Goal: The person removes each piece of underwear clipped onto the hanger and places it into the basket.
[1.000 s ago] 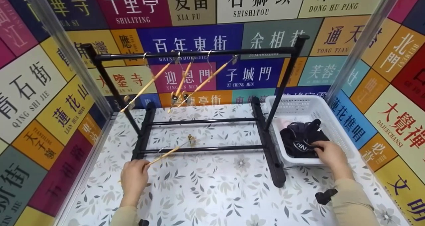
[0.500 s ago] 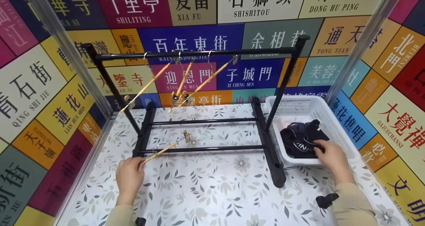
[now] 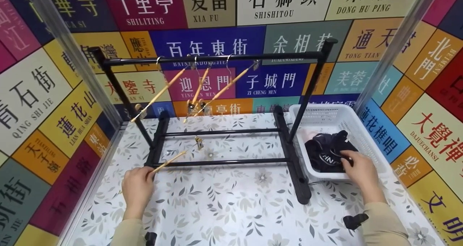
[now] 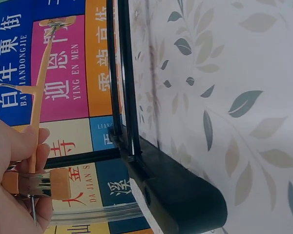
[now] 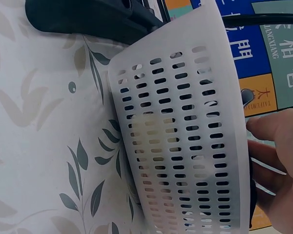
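Note:
My left hand (image 3: pixel 136 188) grips one end of a wooden clip hanger (image 3: pixel 169 162) at the left front of the rack. In the left wrist view, the hanger bar (image 4: pixel 41 80) rises from between thumb and fingers, with one clip (image 4: pixel 60 184) beside the fingers and another clip (image 4: pixel 58 22) at the far end. At the basket, my right hand (image 3: pixel 362 172) pinches the edge of a black garment (image 3: pixel 327 153) with white lettering. The right wrist view shows the right hand (image 5: pixel 278 161) behind the rim, where most of the garment is hidden.
A black rack (image 3: pixel 217 59) stands mid-table with 3 wooden hangers (image 3: pixel 161 94) on its top bar. The white perforated basket (image 3: pixel 376 150) sits beside its right foot (image 3: pixel 303 193). Sign-patterned walls (image 3: pixel 213 7) enclose the back and sides of the leaf-patterned table (image 3: pixel 231 210).
My left hand has shifted left and slightly away from me with the hanger, whose far clip has swung left and up in view. The right hand stays at the garment, almost still.

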Available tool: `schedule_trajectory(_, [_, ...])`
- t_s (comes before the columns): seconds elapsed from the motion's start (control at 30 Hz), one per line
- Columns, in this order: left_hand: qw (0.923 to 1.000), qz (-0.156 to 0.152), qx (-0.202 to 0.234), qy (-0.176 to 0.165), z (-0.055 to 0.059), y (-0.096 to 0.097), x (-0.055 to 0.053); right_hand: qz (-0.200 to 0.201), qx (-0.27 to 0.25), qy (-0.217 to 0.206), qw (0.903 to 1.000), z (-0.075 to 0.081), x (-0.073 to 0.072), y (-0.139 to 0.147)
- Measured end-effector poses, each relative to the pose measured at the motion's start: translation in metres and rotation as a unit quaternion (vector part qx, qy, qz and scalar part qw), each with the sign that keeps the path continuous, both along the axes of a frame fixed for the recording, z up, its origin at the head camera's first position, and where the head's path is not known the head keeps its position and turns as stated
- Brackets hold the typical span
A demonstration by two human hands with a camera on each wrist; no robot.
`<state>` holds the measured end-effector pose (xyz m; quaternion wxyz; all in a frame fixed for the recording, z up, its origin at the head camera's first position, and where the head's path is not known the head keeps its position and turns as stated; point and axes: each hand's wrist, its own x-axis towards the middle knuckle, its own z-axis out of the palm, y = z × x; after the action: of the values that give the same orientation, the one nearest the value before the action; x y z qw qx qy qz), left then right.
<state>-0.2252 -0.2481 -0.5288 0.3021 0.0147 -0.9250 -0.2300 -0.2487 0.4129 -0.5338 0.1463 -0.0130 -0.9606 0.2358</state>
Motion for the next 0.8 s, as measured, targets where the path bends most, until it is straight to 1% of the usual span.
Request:
schedule_trajectory(0.13, [1.0000,0.002,0.001,-0.005,0.004,-0.002,-0.002,-0.009,-0.003,0.017,0.9998,0.000,0.002,-0.007])
schedule_trajectory(0.2, [1.0000,0.004,0.004,-0.006,0.005,-0.003,-0.003,-0.005,-0.003,0.037,0.9993,0.000,0.002,-0.010])
schedule_trajectory(0.37, [0.9999,0.011,0.005,0.000,0.009,-0.004,-0.005,0.018,-0.007,0.089,0.9958,-0.001,0.002,-0.019])
schedule_trajectory(0.57, [0.9996,0.027,0.002,0.001,0.016,-0.004,-0.007,0.036,-0.015,0.109,0.9933,-0.003,0.002,-0.031])
schedule_trajectory(0.8, [0.9994,0.034,0.002,-0.008,0.026,-0.005,-0.011,0.068,-0.030,0.149,0.9860,-0.006,0.002,-0.046])
